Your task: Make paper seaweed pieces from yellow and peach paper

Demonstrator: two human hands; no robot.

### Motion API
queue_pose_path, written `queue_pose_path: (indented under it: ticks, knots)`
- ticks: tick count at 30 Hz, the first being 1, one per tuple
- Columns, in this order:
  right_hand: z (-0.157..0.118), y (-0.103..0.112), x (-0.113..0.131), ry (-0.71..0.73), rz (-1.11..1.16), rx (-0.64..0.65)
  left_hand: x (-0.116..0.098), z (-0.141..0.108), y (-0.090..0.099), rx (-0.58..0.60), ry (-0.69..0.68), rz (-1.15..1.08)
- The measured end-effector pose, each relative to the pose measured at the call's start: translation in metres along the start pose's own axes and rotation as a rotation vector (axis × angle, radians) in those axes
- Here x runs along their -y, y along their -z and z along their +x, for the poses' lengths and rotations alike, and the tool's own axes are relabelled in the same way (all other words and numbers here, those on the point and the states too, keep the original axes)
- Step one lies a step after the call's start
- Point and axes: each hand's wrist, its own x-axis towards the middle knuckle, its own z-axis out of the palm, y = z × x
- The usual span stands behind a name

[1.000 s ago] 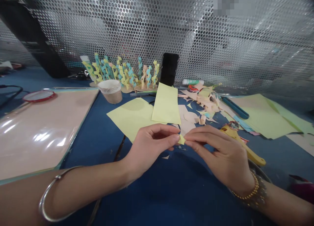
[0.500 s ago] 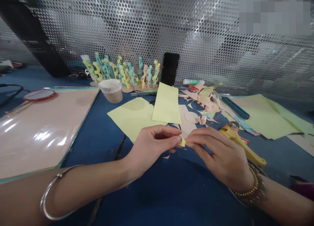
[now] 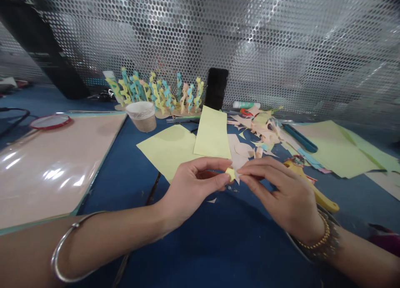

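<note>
Left hand [image 3: 195, 184] closed to a pinch on a small yellow paper scrap [image 3: 230, 174], held between both hands, its long axis too small to tell; right hand [image 3: 279, 192] curled just beside it, grip unclear; left hand touching, so nearer; scrap more bunched, hands closer than a moment earlier; pale yellow paper strip [image 3: 212, 132] beyond.

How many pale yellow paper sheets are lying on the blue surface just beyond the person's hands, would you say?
2: a long strip below the black phone, and a wider sheet to its left, which it overlaps. More may be hidden beneath the hands.
</note>
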Motion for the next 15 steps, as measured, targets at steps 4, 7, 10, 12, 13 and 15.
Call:
queue_pose_path:
  ticks: [4, 7, 10, 12, 13, 15]
  knots:
    - [0.0011, -0.0003, -0.0015, -0.016, 0.031, -0.025, -0.0016, 0.0002, -0.0006, 0.003, 0.002, 0.004]
    - [0.0018, -0.0002, 0.0002, 0.008, 0.064, -0.021, -0.0019, 0.0001, -0.0013, 0.005, 0.011, 0.004]
    - [0.002, 0.0004, 0.0017, 0.013, 0.054, -0.034, -0.0024, -0.0002, -0.0022, -0.011, 0.02, 0.022]
    - [0.0016, 0.0009, 0.0017, 0.012, 0.043, -0.036, -0.0032, -0.0003, -0.0028, -0.014, 0.034, 0.026]
    - [0.0013, 0.0011, 0.0015, 0.016, 0.038, -0.034, -0.0035, -0.0003, -0.0031, -0.014, 0.044, 0.023]
    - [0.0006, 0.0017, 0.0009, 0.03, 0.031, -0.026, -0.0041, -0.0002, -0.0036, -0.013, 0.057, 0.009]
